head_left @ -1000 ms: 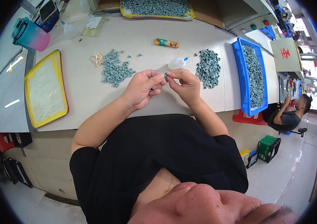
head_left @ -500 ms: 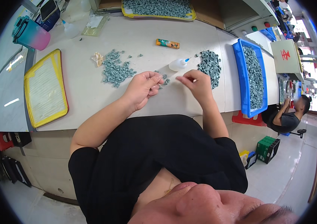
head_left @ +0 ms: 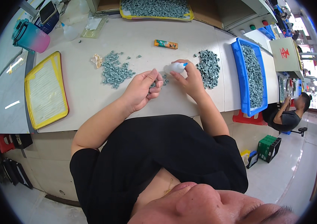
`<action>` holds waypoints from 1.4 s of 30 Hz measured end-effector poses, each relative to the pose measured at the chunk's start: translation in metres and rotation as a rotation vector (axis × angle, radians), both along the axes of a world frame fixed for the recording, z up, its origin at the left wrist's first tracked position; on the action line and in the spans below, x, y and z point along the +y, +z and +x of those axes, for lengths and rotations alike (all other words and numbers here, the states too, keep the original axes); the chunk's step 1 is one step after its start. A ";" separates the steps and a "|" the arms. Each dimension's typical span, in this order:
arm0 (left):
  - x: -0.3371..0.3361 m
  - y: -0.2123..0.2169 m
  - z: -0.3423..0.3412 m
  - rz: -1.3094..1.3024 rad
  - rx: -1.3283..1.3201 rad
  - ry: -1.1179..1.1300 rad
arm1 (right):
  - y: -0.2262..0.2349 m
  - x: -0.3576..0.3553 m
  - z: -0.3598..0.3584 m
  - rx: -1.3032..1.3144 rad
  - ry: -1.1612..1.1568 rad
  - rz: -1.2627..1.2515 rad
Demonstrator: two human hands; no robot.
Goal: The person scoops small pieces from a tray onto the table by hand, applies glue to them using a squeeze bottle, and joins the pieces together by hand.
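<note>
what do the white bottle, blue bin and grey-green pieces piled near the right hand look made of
White bottle: probably plastic, smooth and milky-looking, with no metallic shine.
Blue bin: likely moulded plastic; even colour throughout, smooth rim.
Grey-green pieces: possibly stone or coloured plastic; chunky and mottled, but too small here to settle.

White plastic squeeze bottles with blue tips [head_left: 171, 68] [head_left: 69, 33]: two
Large heaps of small grey-green chunky pieces [head_left: 114, 70] [head_left: 208, 70]: two
Flat yellow-rimmed rectangular trays [head_left: 58, 63] [head_left: 156, 17]: two
Long blue plastic bin [head_left: 242, 78] full of pieces: one
Slim orange-and-green pack [head_left: 166, 44]: one
Teal-to-pink lidded jug [head_left: 33, 36]: one
</note>
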State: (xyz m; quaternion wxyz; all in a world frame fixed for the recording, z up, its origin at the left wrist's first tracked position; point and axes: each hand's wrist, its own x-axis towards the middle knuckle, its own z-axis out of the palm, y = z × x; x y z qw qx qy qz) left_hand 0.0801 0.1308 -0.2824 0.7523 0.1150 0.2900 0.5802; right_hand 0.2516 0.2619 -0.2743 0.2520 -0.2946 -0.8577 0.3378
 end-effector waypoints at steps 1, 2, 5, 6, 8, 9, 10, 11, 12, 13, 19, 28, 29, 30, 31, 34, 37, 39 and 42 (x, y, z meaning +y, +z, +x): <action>0.000 0.002 0.001 -0.028 -0.004 0.016 | -0.001 0.000 0.001 -0.001 0.000 -0.001; 0.001 0.004 0.002 -0.057 -0.009 0.032 | -0.003 0.001 0.003 0.066 0.034 -0.031; 0.001 0.004 0.003 -0.064 -0.032 0.042 | 0.003 -0.001 0.005 0.127 0.081 -0.021; 0.001 0.007 0.004 -0.064 -0.032 0.043 | 0.006 -0.002 0.005 0.119 0.093 0.018; 0.003 0.015 0.005 -0.117 -0.037 0.091 | 0.003 0.001 0.010 0.105 0.107 0.038; 0.004 0.015 0.005 -0.116 -0.036 0.090 | 0.002 0.002 0.011 0.090 0.122 0.056; 0.004 0.015 0.005 -0.102 -0.020 0.113 | 0.003 0.001 0.011 0.090 0.123 0.056; 0.004 0.014 0.005 -0.088 -0.004 0.136 | 0.004 0.001 0.011 0.084 0.109 0.078; 0.004 0.012 0.006 -0.088 -0.004 0.136 | 0.005 0.000 0.011 0.077 0.096 0.100; 0.004 0.009 0.006 -0.063 0.014 0.139 | 0.007 0.000 0.011 0.078 0.096 0.100; 0.004 0.007 0.005 -0.058 0.028 0.159 | 0.011 -0.003 0.012 0.057 0.066 0.066; 0.004 0.005 0.002 -0.043 -0.058 0.204 | 0.008 -0.002 0.015 0.024 0.054 0.068; 0.004 0.005 0.003 -0.052 -0.060 0.211 | 0.008 -0.002 0.014 0.030 0.062 0.082; 0.004 0.004 0.003 -0.053 -0.059 0.211 | 0.008 -0.001 0.014 0.036 0.069 0.097; 0.004 0.003 0.003 -0.048 -0.036 0.220 | 0.008 0.000 0.014 0.036 0.067 0.096; 0.003 0.001 0.002 -0.031 -0.011 0.233 | 0.008 0.001 0.014 0.050 0.063 0.124; 0.004 0.000 0.004 -0.023 0.006 0.251 | 0.011 0.001 0.014 0.031 0.036 0.084; 0.005 -0.002 0.005 -0.028 0.021 0.263 | 0.010 0.002 0.015 0.025 0.033 0.107; 0.005 -0.004 0.003 -0.008 0.012 0.238 | 0.012 0.003 0.016 0.011 0.024 0.139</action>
